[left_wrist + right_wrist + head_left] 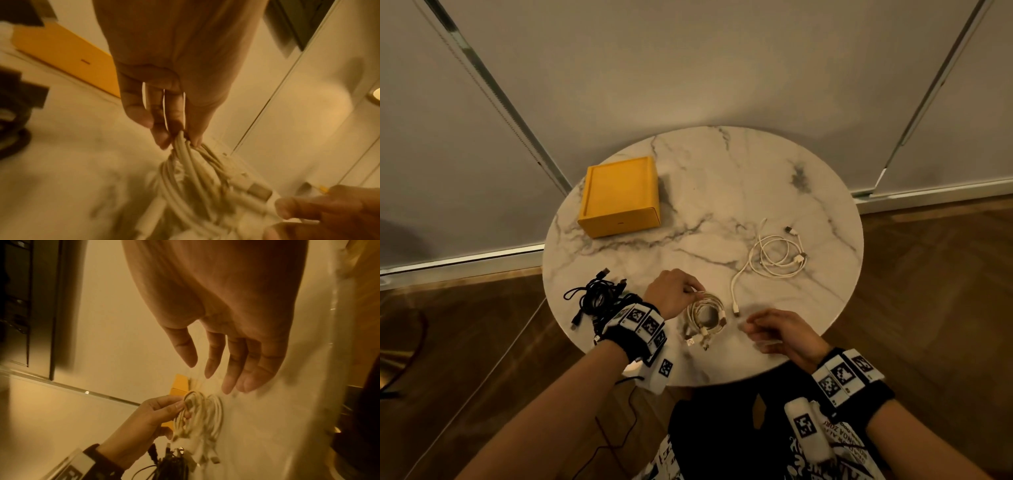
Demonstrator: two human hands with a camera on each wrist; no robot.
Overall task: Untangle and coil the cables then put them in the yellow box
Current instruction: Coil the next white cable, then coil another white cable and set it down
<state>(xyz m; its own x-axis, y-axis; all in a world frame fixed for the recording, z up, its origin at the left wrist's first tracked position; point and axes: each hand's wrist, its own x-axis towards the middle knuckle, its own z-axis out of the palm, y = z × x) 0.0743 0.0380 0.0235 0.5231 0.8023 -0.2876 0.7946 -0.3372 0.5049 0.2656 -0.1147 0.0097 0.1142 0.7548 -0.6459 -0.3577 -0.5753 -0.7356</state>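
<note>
Left hand (671,294) pinches white coil (705,313) at table's (722,178) near edge | right hand (782,334) loose, empty, beside it | box (619,195) far-left, appears closed | advice: keep loops pinched; open box with free hand first.

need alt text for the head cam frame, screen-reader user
A person's left hand pinches a coiled white cable bundle at the near edge of a round marble table, with the right hand open beside it. A yellow box, loose white cable and tangled black cables also sit there.
</note>
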